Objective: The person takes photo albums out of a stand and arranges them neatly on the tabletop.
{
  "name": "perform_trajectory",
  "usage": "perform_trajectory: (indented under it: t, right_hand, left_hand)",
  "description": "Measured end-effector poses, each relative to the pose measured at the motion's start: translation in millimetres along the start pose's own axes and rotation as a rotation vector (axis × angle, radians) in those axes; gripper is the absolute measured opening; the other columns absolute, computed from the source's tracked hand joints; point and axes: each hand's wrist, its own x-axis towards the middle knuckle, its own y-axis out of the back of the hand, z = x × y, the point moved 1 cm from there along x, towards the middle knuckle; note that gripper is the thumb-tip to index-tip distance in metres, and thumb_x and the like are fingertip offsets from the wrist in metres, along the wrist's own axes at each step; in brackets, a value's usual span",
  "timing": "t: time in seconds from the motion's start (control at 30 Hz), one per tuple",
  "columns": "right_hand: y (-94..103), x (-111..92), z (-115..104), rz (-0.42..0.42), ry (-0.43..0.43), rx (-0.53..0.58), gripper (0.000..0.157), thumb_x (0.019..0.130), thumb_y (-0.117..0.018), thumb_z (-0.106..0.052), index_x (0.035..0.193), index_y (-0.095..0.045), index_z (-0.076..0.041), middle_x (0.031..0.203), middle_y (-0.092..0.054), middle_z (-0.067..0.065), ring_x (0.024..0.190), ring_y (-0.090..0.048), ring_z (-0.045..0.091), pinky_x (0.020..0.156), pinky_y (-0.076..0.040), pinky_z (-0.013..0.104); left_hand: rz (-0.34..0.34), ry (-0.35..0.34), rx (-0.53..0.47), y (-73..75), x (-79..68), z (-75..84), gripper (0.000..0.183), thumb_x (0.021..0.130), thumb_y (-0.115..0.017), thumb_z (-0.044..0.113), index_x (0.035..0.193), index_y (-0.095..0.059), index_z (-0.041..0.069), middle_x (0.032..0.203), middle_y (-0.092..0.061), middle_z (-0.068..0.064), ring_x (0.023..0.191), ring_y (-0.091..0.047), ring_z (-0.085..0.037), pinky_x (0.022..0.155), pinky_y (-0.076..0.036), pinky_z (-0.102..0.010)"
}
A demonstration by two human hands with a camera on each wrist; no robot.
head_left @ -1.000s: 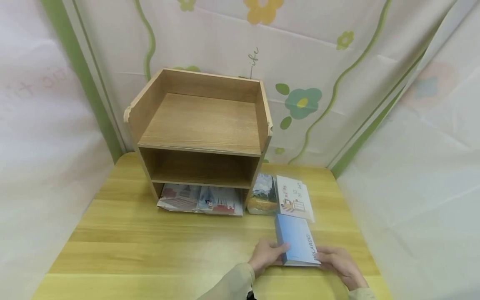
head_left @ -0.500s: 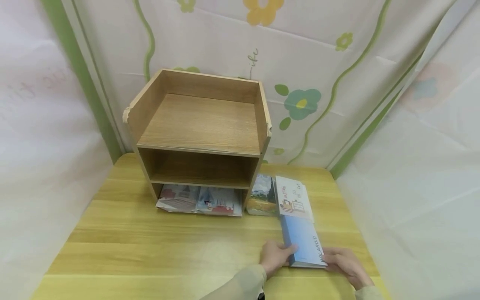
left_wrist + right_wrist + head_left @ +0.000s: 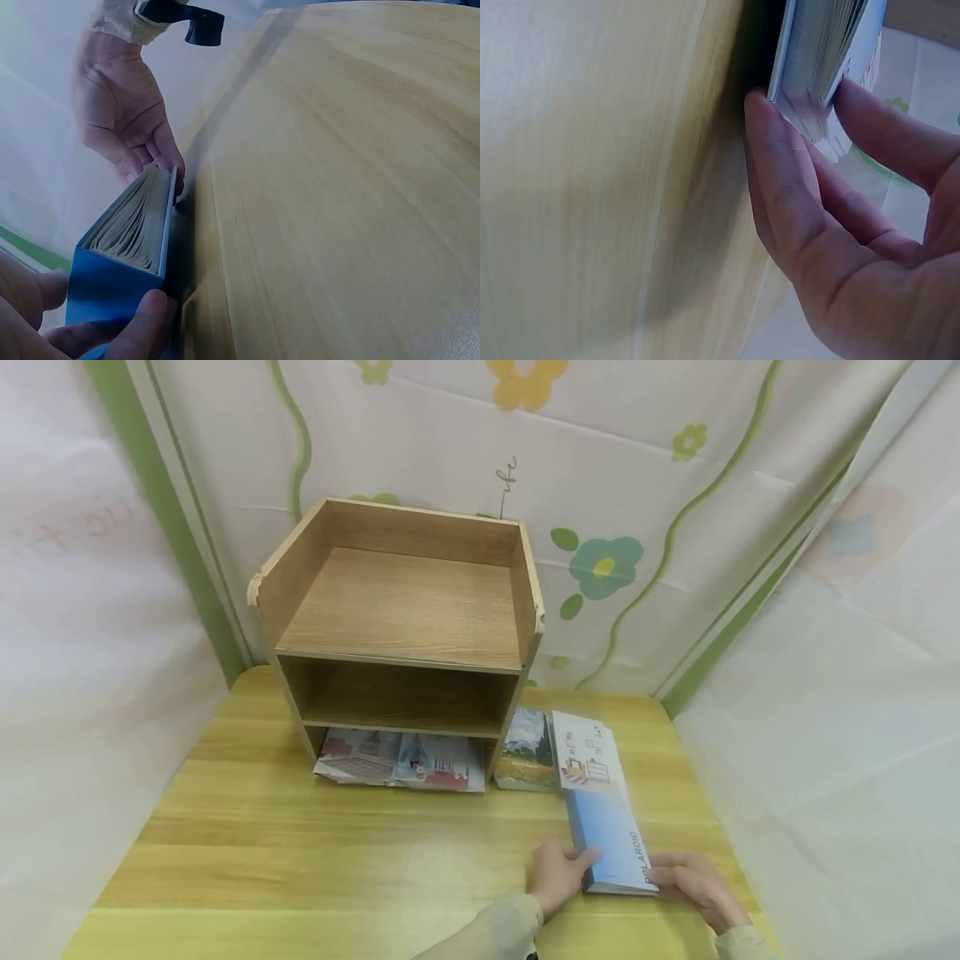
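A blue photo album marked POLAROID [image 3: 611, 843] is held at the table's right side, its far end meeting the white illustrated book [image 3: 588, 756]. My left hand [image 3: 557, 872] grips the spine side, thumb on the cover and fingers lower down; the left wrist view shows these fingers [image 3: 146, 319] against the blue spine. On the opposite edge, my right hand [image 3: 693, 885] pinches the near corner, with the thumb [image 3: 889, 127] on the cover and fingers beneath. White page edges [image 3: 131, 232] show at the album's near end, and a dark shadow lies under it.
A wooden shelf unit [image 3: 412, 610] stands at the back. Two illustrated books [image 3: 360, 753] lie in its bottom compartment. Right of it, a landscape-cover book [image 3: 525, 752] lies beside the white one. Printed curtains [image 3: 847, 693] surround the wooden table [image 3: 300, 852].
Both hands have shifted the album a little to the right, bringing it more in line with the white book. The grip stays the same. Shelf and other books have not moved.
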Motion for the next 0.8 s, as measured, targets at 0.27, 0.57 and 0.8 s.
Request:
perform_trajectory:
  t: [0.27,0.57,0.8]
  right_hand:
    - [0.5,-1.7,0.1,0.035,-0.013,-0.037,0.042,0.085,-0.073,-0.003,0.114,-0.058,0.024,0.102,-0.068,0.027,0.09,-0.068,0.032,0.078,-0.059,0.041]
    - [-3.4,-4.1,-3.6,0.184,-0.039,-0.198,0.04,0.079,-0.081,-0.012,0.108,-0.068,0.012,0.101,-0.071,0.02,0.088,-0.068,0.026,0.079,-0.057,0.037]
    - [-8.2,-2.7,-6.7,0.264,-0.067,-0.239,0.04,0.077,-0.082,-0.009,0.107,-0.067,0.012,0.095,-0.071,0.019,0.081,-0.069,0.027,0.075,-0.058,0.04]
  left_hand:
    - [-0.018,-0.034,-0.055,4.0,-3.5,4.3,0.047,0.091,-0.069,0.023,0.05,-0.056,0.004,0.038,-0.041,0.01,0.034,-0.031,-0.004,0.035,-0.023,-0.02]
    - [-0.024,-0.009,-0.074,5.4,-2.8,3.8,0.048,0.091,-0.064,0.017,0.046,-0.047,0.012,0.04,-0.042,0.01,0.036,-0.033,-0.005,0.037,-0.024,-0.019]
    - [-0.07,0.064,-0.088,4.7,-1.7,3.4,0.042,0.092,-0.058,0.018,0.052,-0.046,0.016,0.045,-0.045,0.006,0.04,-0.034,-0.009,0.038,-0.024,-0.022]
